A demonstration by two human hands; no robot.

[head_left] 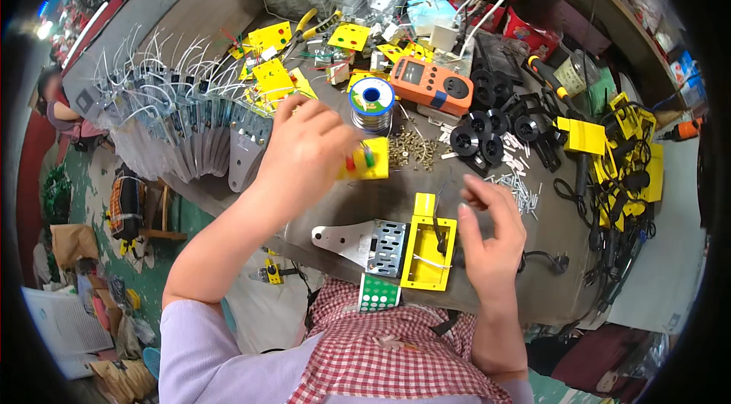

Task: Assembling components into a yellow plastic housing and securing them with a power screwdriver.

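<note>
My left hand [308, 141] reaches over the middle of the table with its fingers curled. At its fingertips is a small yellow panel [373, 168] with red and green buttons; the fingers appear closed on its edge, though they partly hide the grip. To the right, my right hand [495, 233] is raised with thumb and fingers apart, holding nothing. Beside it lies an open yellow rectangular box [445, 252] with a black cable and a white wire inside. A grey slotted metal bracket [350, 242] adjoins the box's left side.
A solder spool [371, 107] and an orange meter [432, 86] stand behind the panel. Brass fittings [411, 149], screws [520, 194] and black round parts [480, 136] lie rightward. Bagged metal plates with white wires [183, 122] line the left. Yellow housings [582, 136] and cables crowd the right.
</note>
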